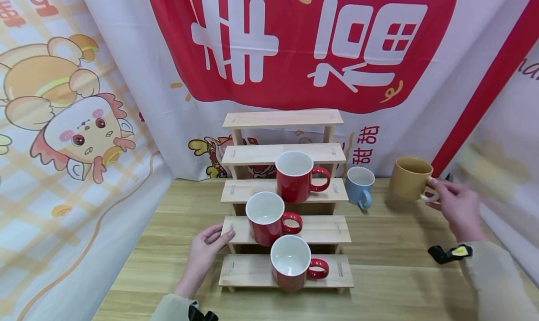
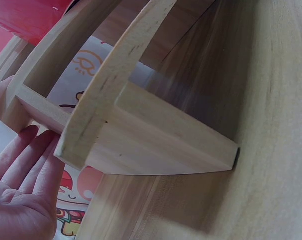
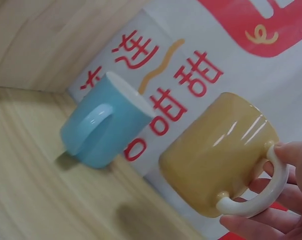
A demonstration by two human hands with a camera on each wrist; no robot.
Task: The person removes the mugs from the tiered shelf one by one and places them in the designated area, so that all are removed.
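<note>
At the right in the head view, my right hand (image 1: 459, 206) grips the white handle of a mustard-yellow mug (image 1: 410, 178). The right wrist view shows this mug (image 3: 218, 155) tilted, with fingers around its handle. My left hand (image 1: 206, 251) holds the left end of a tier of the stepped wooden rack (image 1: 248, 276), thumb on top. Its fingers (image 2: 28, 175) reach beneath the board in the left wrist view. A light blue mug (image 1: 358, 190) stands between the rack and the yellow mug. Three red mugs with white insides, front (image 1: 290, 265), middle (image 1: 265, 222) and upper (image 1: 294, 180), sit on the lower tiers.
The rack stands on a wood-grain table (image 1: 168, 218). Behind it hangs a white cloth with a large red print (image 1: 294, 87). Cartoon-printed cloth (image 1: 76, 124) borders the left side, and another cloth (image 1: 501, 171) borders the right.
</note>
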